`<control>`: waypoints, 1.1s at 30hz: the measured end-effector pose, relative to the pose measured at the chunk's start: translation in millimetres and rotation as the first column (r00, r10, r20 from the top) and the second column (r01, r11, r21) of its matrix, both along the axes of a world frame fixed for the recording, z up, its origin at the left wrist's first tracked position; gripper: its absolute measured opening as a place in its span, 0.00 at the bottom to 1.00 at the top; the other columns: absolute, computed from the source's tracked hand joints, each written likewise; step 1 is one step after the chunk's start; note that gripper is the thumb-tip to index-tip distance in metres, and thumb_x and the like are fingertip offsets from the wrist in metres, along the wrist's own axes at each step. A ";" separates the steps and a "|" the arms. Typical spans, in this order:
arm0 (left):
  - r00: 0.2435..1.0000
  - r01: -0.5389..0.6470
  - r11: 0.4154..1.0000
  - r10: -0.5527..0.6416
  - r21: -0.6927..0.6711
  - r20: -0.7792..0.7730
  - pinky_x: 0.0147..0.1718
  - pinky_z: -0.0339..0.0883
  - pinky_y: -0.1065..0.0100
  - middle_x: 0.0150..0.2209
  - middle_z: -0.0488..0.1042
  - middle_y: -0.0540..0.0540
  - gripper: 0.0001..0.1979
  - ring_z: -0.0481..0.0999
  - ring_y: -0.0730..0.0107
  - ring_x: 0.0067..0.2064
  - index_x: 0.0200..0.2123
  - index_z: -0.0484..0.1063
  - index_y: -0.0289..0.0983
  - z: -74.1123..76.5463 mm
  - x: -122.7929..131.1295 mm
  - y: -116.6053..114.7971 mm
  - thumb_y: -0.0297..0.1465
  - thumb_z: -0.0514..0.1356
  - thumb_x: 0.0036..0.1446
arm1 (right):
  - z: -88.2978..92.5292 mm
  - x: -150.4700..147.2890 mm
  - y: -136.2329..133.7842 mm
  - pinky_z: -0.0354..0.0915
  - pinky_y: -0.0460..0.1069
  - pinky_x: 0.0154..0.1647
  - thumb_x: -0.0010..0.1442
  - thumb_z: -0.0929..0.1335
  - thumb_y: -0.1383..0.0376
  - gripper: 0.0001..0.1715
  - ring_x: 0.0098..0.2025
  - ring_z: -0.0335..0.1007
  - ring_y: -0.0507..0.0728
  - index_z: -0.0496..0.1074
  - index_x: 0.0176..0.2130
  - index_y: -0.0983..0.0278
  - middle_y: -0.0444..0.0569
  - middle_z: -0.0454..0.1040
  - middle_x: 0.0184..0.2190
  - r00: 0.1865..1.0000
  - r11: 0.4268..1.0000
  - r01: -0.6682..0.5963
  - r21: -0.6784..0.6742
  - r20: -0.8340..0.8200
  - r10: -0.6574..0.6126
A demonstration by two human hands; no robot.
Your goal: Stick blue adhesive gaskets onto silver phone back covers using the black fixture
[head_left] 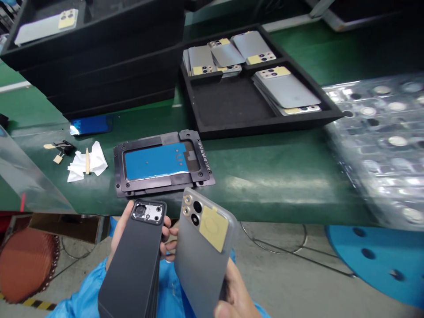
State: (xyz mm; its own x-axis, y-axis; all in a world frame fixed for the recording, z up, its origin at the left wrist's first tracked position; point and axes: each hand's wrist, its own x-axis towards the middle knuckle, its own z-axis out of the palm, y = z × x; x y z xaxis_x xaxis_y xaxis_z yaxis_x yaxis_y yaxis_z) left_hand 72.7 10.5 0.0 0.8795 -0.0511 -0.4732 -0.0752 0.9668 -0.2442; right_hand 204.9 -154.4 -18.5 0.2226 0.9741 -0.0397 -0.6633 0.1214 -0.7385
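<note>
My left hand (pixel 122 226) is closed around a stack of dark grey phone back covers (pixel 132 265), its thumb on one side and fingertips on the other. The top cover has a camera cutout with a silvery plate at its upper end. In my right hand (pixel 234 291) is a lighter grey phone back cover (pixel 202 251), tilted, with camera lenses and a yellow film patch beside them. Whether more covers lie behind it I cannot tell. The two held items are side by side, just in front of the bench edge. Beyond them lies a black metal fixture (pixel 159 187) holding a blue-filmed panel (pixel 154 161).
A black tray (pixel 221 104) with stacks of silvery covers stands behind the fixture. Stacked black trays (pixel 109 70) rise at left. Clear plastic blister trays (pixel 380 141) lie at right. White tissue (pixel 97 161), a black clip (pixel 65 147) and a blue film piece (pixel 91 125) rest at left.
</note>
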 end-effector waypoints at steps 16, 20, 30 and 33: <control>0.991 0.115 0.991 -0.118 0.062 0.063 0.21 0.58 0.73 0.30 0.76 0.44 0.28 0.72 0.69 0.28 0.35 0.75 0.32 -24.1 0.9 -10.8 0.54 0.67 0.51 | -0.8 0.3 -11.3 0.66 0.67 0.62 0.51 0.78 0.42 0.50 0.65 0.66 0.75 0.67 0.65 0.59 0.63 0.66 0.66 0.993 0.998 -0.063 -0.011 -0.103 0.061; 0.975 0.178 0.978 -0.190 0.114 0.113 0.19 0.55 0.73 0.23 0.70 0.47 0.32 0.69 0.69 0.25 0.31 0.74 0.30 -20.2 7.5 -13.0 0.58 0.66 0.49 | -3.4 0.8 -11.8 0.65 0.69 0.63 0.44 0.79 0.38 0.58 0.64 0.67 0.75 0.67 0.65 0.58 0.61 0.65 0.66 0.982 0.994 -0.096 -0.044 -0.167 0.088; 0.983 0.155 0.980 -0.166 0.122 0.082 0.23 0.60 0.71 0.24 0.71 0.45 0.33 0.70 0.68 0.27 0.31 0.76 0.32 -15.1 7.7 -13.7 0.60 0.63 0.53 | -15.9 0.5 -12.9 0.67 0.73 0.58 0.35 0.82 0.38 0.59 0.57 0.73 0.78 0.72 0.60 0.57 0.63 0.69 0.62 0.964 0.982 -0.169 -0.089 -0.224 0.145; 0.981 0.182 0.983 -0.182 0.018 0.071 0.25 0.65 0.71 0.27 0.72 0.43 0.33 0.72 0.67 0.29 0.33 0.75 0.30 -18.3 7.0 -13.2 0.59 0.65 0.52 | -8.0 4.7 -8.6 0.68 0.72 0.57 0.34 0.82 0.37 0.60 0.58 0.72 0.78 0.71 0.60 0.58 0.63 0.67 0.65 0.964 0.987 -0.149 -0.061 -0.233 0.131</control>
State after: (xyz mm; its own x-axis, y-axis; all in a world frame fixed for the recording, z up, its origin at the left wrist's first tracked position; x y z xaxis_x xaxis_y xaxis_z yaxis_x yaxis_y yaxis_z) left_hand 79.7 -2.7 -18.2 0.8878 -0.2085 -0.4104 0.1197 0.9654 -0.2316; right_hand 209.6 -163.0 -26.5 0.0604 0.9869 -0.1496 -0.8212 -0.0361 -0.5696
